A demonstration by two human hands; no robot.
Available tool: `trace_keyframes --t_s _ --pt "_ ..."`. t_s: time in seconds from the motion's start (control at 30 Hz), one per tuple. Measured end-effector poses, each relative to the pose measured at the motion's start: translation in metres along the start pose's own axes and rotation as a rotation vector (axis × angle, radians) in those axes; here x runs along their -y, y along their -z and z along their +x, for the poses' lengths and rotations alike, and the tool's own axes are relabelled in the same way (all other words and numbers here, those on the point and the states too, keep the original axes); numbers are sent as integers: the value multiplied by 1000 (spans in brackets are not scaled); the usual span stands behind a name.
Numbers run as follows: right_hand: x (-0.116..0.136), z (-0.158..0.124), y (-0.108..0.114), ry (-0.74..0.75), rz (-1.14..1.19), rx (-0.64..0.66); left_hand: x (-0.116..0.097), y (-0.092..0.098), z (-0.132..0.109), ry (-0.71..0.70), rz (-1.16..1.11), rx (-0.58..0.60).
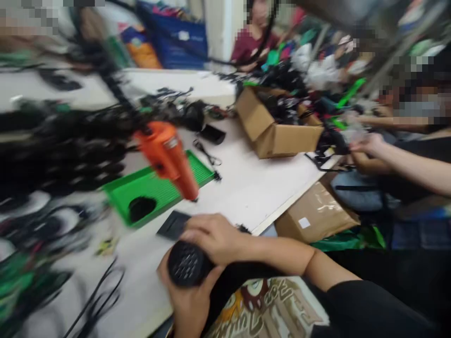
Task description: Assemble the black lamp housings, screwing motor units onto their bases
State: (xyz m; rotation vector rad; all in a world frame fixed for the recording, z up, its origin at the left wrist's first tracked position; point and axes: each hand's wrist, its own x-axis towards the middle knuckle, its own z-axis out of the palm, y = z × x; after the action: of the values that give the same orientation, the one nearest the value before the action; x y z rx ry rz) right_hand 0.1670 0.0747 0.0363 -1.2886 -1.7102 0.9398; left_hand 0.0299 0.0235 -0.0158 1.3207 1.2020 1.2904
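Observation:
A round black part [189, 264] with a pattern of small slots or holes on its top face sits in my hands, close to the table's front edge. My left hand [188, 300] wraps its lower side, thumb and fingers on opposite edges. From above, my right hand [218, 239] grips its upper edge with curled fingers. Just beyond my fingers lies a flat dark rectangular piece [173, 225]. An orange electric screwdriver [169, 157] hangs tip down over a green ribbed tray [120, 192], which holds a dark round piece [141, 208].
An open cardboard box [296, 139] full of dark parts stands at the back right. Blurred dark parts [63, 155] crowd the left, with black cables [102, 295] nearer. A sealed carton [317, 213] sits beside the table edge. Co-workers' arms [405, 159] reach in from the right.

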Motion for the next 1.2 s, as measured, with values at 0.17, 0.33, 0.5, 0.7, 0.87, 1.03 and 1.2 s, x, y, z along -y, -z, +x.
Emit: trace_keyframes --t_s 0.17,0.33,0.5,0.7,0.87,1.03,1.2 --pt "-6 -6 0 -33 171 0 14 1 -7 208 -326 -20" --pt "-13 -4 19 171 173 -564 0 5 3 305 -738 -30" --pt "-24 52 39 280 96 -631 -1 19 5 560 -891 16" --pt "-1 99 18 270 335 -400 1 30 1 572 -908 -12" --pt "54 57 -20 377 795 -375 5 34 1 518 -886 -127" --pt "59 37 -46 559 811 -342 5 34 3 444 -788 -244" --pt "34 34 -50 607 641 -301 -3 32 2 397 -689 -305"
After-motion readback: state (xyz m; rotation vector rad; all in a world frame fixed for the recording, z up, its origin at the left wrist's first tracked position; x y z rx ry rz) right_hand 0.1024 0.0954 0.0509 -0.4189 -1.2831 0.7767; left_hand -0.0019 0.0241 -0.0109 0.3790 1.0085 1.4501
